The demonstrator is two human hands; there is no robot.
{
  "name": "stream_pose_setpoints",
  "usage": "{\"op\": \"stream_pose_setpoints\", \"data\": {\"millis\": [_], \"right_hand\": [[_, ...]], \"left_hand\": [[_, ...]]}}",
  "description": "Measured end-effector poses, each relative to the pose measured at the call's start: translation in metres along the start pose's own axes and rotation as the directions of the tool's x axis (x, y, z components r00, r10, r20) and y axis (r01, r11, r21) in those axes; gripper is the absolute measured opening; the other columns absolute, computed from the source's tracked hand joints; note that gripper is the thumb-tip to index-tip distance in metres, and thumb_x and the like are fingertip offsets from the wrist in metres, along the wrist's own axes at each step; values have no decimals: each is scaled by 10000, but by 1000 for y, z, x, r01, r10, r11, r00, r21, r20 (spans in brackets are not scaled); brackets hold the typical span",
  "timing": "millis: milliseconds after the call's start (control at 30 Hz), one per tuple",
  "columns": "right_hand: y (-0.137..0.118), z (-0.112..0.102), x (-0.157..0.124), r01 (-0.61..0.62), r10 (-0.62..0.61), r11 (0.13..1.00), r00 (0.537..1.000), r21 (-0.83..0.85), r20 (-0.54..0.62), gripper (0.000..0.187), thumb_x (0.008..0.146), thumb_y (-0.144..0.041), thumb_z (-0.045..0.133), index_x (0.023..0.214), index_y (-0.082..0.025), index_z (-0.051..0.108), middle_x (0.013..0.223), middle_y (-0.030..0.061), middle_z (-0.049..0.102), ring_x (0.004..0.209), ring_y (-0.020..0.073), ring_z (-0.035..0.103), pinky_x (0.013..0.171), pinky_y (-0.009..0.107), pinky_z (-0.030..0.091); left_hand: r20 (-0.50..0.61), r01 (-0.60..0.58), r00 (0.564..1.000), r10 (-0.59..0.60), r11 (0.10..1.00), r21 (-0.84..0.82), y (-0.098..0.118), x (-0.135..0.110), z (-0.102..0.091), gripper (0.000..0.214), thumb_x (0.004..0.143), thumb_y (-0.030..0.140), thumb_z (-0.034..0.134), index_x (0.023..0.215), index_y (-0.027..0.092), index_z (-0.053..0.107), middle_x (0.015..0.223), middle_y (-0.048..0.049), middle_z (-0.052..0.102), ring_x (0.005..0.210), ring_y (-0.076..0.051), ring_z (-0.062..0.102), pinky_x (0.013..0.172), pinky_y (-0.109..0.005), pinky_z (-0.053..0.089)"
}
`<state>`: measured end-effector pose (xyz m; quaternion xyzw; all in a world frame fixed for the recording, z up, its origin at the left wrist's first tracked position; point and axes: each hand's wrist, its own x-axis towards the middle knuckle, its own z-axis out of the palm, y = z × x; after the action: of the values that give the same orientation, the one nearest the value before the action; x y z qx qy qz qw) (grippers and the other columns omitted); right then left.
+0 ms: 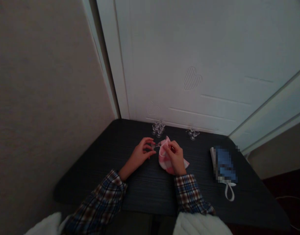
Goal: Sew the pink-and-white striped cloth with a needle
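Landmark: the pink-and-white cloth (pixel 166 160), bunched above the dark wood-grain table (pixel 96 163). At its left edge, 1 small clear stemmed glass (pixel 156 145) lies tilted on its side, foot pointing left; its far end runs up to the cloth and is hidden there. Left hand (pixel 141 151), left of the cloth: thumb and fingers curved, pinching the glass by its foot. Right hand (pixel 175 154), over the right part of the cloth: thumb and fingertips pressed together on a fold; whether they also bear on the glass through the fabric, cannot tell. Both plaid sleeves (pixel 103 199) reach in from the near side of the cloth. Beyond the cloth, slightly left: a tight cluster of small stemmed glasses (pixel 159 128). Beyond it, to the right: a smaller group of similar glasses (pixel 193 133). Well right of the cloth: a blue packet (pixel 225 161), partly pixelated, with 1 white loop strap (pixel 229 192) nearer the wearer
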<state>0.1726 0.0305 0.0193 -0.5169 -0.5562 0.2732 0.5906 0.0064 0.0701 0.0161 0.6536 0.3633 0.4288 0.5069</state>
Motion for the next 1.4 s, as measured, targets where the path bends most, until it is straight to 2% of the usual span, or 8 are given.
{"op": "stream_pose_setpoints", "data": {"millis": [200,433,633,833,1000,1167,1400], "right_hand": [[-1,-1,0,-13,13,1000,1000,22,13,213,778,-362,548,689,-169,565,719,-2,495,686,122,458,635,239,361],[-5,0,0,-5,3,999,999,38,39,194,764,-359,564,715,-172,579,717,-6,468,676,120,443,619,236,362],[-6,1,-1,-2,0,999,999,45,52,176,752,-349,579,718,-177,579,709,-8,442,658,116,424,591,230,352],[-4,0,-1,-7,6,1000,999,25,41,171,759,-344,569,724,-178,590,711,-7,465,670,118,434,614,233,356],[-1,1,-1,-20,20,999,999,26,28,186,774,-350,548,735,-174,592,738,0,494,688,121,454,625,234,361],[1,0,0,-32,31,999,999,36,10,187,765,-339,557,690,-168,579,700,-9,473,662,115,440,599,225,350],[10,-1,1,-138,134,981,990,134,36,200,750,-356,569,760,-161,611,716,5,551,667,122,471,613,227,365]], "left_hand": [[-23,-25,999,26,998,55,3,-1,-3,332,666,311,654,932,175,510,931,-42,545,738,-141,555,470,-191,439],[-37,18,999,-15,997,73,8,-2,-4,282,707,356,604,902,160,547,794,-34,599,630,-131,561,481,-206,416],[-19,29,999,-28,997,67,6,-2,-6,255,775,392,519,839,149,564,665,-11,581,562,-118,539,500,-218,413],[-26,23,999,-22,999,35,5,-2,-4,252,758,368,552,895,158,538,724,-15,582,558,-108,537,470,-202,396],[-8,10,1000,-10,1000,-10,10,-3,-2,358,716,335,612,1020,178,506,826,-21,568,579,-96,537,465,-187,397],[23,-11,1000,11,1000,16,11,-3,-3,381,691,320,640,1025,175,527,835,-23,562,596,-96,537,485,-190,419],[34,2,999,-3,999,34,11,-3,-3,331,730,323,588,1020,169,553,822,-33,588,594,-106,549,473,-193,417]]}}
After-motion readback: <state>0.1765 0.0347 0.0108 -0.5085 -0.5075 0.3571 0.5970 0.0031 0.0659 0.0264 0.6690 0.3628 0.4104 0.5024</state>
